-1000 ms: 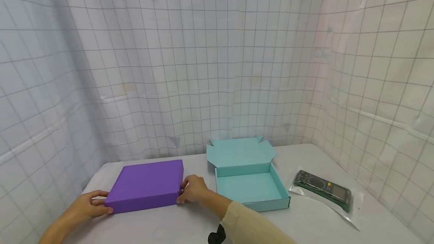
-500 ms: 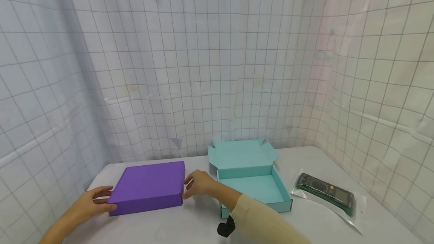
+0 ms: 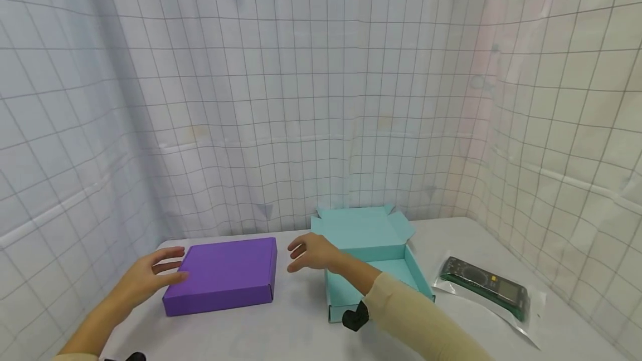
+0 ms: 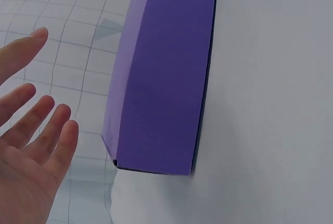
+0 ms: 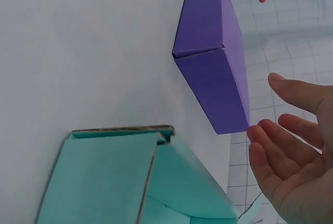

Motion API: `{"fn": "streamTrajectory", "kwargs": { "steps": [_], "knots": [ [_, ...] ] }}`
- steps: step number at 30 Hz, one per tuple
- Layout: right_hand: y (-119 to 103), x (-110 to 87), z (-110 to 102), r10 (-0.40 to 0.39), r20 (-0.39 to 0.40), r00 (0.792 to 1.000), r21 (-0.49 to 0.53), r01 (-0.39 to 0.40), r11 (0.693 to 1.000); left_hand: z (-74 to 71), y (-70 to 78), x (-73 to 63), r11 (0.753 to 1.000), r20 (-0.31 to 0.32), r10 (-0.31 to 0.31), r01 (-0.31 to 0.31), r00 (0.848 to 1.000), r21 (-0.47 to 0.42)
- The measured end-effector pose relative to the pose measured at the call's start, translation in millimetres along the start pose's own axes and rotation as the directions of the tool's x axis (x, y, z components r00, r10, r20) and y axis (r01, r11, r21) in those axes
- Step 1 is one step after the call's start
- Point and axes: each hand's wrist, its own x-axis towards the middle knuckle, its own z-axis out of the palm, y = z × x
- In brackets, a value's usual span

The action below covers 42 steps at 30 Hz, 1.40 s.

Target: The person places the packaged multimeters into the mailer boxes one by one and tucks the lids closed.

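Observation:
A closed purple cardboard box [image 3: 225, 272] lies flat on the left half of the white table. My left hand [image 3: 150, 274] hovers over its left edge with fingers spread and holds nothing; the left wrist view shows the palm apart from the box's purple side [image 4: 164, 78]. To the right of the purple box, my right hand [image 3: 313, 252] is raised in the air, fingers loosely bent and holding nothing. Behind and below that hand sits a teal cardboard box [image 3: 346, 294], lid folded back, its inside bare; the right forearm hides part of it.
At the right of the table [image 3: 241, 333] lies a dark multimeter [image 3: 484, 286] in a clear plastic bag. White grid-patterned curtains [image 3: 281, 99] enclose the back and both sides. A beige sleeve [image 3: 416, 316] covers the right forearm.
Both hands have let go of the purple box's sides and lifted. The right hand has drawn away to the right and the left has risen over the box's left edge.

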Motion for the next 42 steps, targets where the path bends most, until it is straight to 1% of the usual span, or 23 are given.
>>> {"fn": "streamTrajectory", "kwargs": {
  "steps": [2,6,10,12,18,22,27,35,42],
  "knots": [
    [0.0,-1.8,-5.9,0.0,-0.001,1.0,0.004,0.0,1.0,2.8,6.5,2.2,1.0,-0.007,0.001,-0.001,1.0,-0.009],
    [3.2,-4.4,-15.8,0.0,-0.004,1.0,0.012,0.0,1.0,10.3,16.9,7.3,0.999,-0.006,0.033,-0.033,0.999,-0.043],
    [8.8,-7.5,-24.6,-0.004,-0.012,1.0,0.008,0.004,1.0,18.7,25.7,12.5,0.993,0.01,0.067,-0.066,0.998,-0.103],
    [11.3,-9.3,-29.0,-0.009,-0.015,1.0,0.001,0.009,1.0,22.3,29.8,14.8,0.989,0.009,0.082,-0.08,0.997,-0.121],
    [17.5,-14.5,-43.7,-0.027,-0.016,1.0,-0.029,0.027,0.999,32.8,39.8,18.9,0.98,0.005,0.144,-0.142,0.99,-0.136],
    [21.9,-18.6,-53.6,-0.033,-0.02,0.999,-0.042,0.033,0.999,41.0,43.7,22.8,0.973,0.003,0.165,-0.162,0.986,-0.165],
    [27.0,-26.1,-64.2,-0.03,-0.022,0.999,-0.03,0.029,0.999,53.5,48.3,26.1,0.965,0.024,0.161,-0.152,0.987,-0.213],
    [34.8,-39.7,-84.6,-0.038,-0.039,0.999,-0.039,0.037,0.999,72.4,60.0,32.2,0.958,0.056,0.175,-0.157,0.983,-0.239],
    [48.0,-49.9,-99.0,-0.019,-0.059,0.998,-0.034,0.017,0.999,89.2,72.5,38.5,0.953,0.083,0.148,-0.12,0.985,-0.28]
  ]
}}
